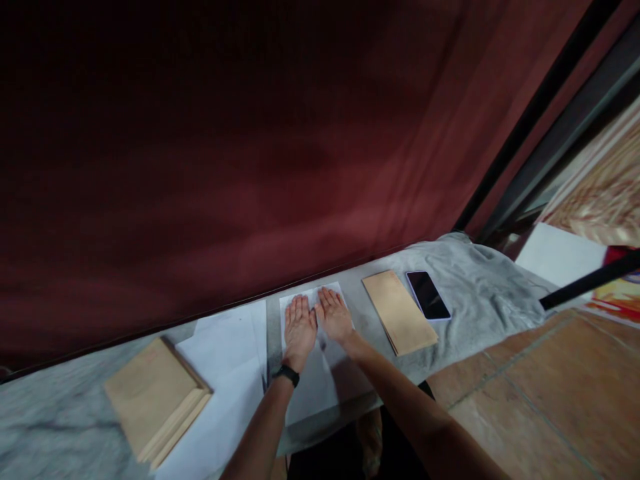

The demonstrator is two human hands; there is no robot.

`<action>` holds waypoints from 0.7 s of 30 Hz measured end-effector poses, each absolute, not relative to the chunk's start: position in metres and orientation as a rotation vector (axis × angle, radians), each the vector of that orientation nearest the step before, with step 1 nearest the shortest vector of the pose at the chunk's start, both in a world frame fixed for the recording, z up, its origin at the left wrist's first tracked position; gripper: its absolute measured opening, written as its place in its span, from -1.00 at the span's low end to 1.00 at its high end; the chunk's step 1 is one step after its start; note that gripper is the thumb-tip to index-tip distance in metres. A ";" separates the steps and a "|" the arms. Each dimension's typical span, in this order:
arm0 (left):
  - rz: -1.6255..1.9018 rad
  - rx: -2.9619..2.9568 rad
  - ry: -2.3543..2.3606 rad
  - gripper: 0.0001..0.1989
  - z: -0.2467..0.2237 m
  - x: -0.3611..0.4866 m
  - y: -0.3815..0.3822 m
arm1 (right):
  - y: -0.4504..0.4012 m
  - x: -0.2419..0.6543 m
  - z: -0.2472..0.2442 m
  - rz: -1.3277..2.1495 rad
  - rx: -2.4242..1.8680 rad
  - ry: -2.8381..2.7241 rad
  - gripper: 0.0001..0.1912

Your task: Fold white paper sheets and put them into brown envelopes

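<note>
Left fingers (299, 307) and right fingers (329, 297) lie outstretched, gripping nothing, atop white paper (311, 390). Brown paper (400, 313) lies right of them.

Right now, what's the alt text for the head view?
A person's bare left hand and bare right hand lie flat on a white paper sheet over grey cloth. To their left, a brown paper stack overlaps loose white sheets; to their right, a flat brown paper rectangle lies beside a dark-screened, pale-edged phone.
</note>
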State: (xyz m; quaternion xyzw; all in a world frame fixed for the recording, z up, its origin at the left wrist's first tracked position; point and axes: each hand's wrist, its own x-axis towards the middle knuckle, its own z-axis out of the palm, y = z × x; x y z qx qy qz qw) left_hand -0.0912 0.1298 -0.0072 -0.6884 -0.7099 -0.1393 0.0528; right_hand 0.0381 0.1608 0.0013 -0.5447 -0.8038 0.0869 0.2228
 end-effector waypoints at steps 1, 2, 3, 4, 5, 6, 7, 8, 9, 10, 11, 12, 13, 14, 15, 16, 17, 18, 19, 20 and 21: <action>-0.408 -2.149 -2.136 -0.44 -0.008 -0.088 0.134 | 0.164 0.033 0.002 0.249 -1.468 -2.245 -0.47; -0.388 -2.190 -2.125 -0.45 -0.009 -0.086 0.138 | 0.166 0.029 0.001 0.257 -1.442 -2.265 -0.48; -0.372 -2.214 -2.122 -0.45 -0.010 -0.085 0.141 | 0.168 0.027 0.001 0.265 -1.423 -2.281 -0.48; -0.363 -2.224 -2.122 -0.45 -0.012 -0.085 0.143 | 0.170 0.025 -0.001 0.271 -1.411 -2.291 -0.48; -0.364 -2.221 -2.120 -0.45 -0.013 -0.086 0.145 | 0.172 0.025 -0.003 0.272 -1.407 -2.294 -0.48; -0.373 -2.209 -2.118 -0.45 -0.015 -0.088 0.146 | 0.174 0.026 -0.005 0.270 -1.408 -2.293 -0.47; -0.384 -2.191 -2.117 -0.44 -0.016 -0.090 0.146 | 0.175 0.028 -0.007 0.264 -1.412 -2.287 -0.47; -0.392 -2.173 -2.117 -0.44 -0.016 -0.093 0.147 | 0.177 0.029 -0.008 0.257 -1.422 -2.279 -0.46; -0.392 -2.158 -2.121 -0.43 -0.017 -0.096 0.147 | 0.178 0.031 -0.010 0.249 -1.438 -2.268 -0.45; -0.385 -2.141 -2.131 -0.42 -0.017 -0.099 0.147 | 0.178 0.032 -0.011 0.241 -1.459 -2.255 -0.43; -0.371 -2.122 -2.147 -0.41 -0.016 -0.101 0.146 | 0.179 0.032 -0.011 0.232 -1.481 -2.242 -0.42; -0.355 -2.099 -2.168 -0.40 -0.015 -0.104 0.146 | 0.179 0.033 -0.012 0.224 -1.502 -2.228 -0.41; -0.339 -2.075 -2.189 -0.40 -0.015 -0.106 0.146 | 0.179 0.033 -0.013 0.215 -1.521 -2.212 -0.40; -0.330 -2.047 -2.211 -0.39 -0.014 -0.108 0.146 | 0.179 0.033 -0.013 0.206 -1.538 -2.194 -0.39; -0.326 -2.017 -2.232 -0.39 -0.014 -0.110 0.145 | 0.179 0.033 -0.014 0.196 -1.555 -2.172 -0.39; -0.330 -1.988 -2.250 -0.39 -0.013 -0.112 0.144 | 0.179 0.033 -0.015 0.185 -1.572 -2.149 -0.38; -0.340 -1.961 -2.266 -0.38 -0.013 -0.114 0.143 | 0.179 0.034 -0.017 0.175 -1.587 -2.127 -0.38; -0.353 -1.937 -2.279 -0.38 -0.014 -0.115 0.142 | 0.180 0.036 -0.018 0.168 -1.603 -2.110 -0.37; -0.366 -1.916 -2.291 -0.38 -0.014 -0.117 0.141 | 0.180 0.037 -0.019 0.165 -1.620 -2.098 -0.37; -0.380 -1.897 -2.301 -0.38 -0.014 -0.118 0.139 | 0.180 0.040 -0.020 0.166 -1.641 -2.090 -0.36; -0.392 -1.881 -2.310 -0.38 -0.014 -0.119 0.138 | 0.180 0.042 -0.021 0.168 -1.661 -2.087 -0.35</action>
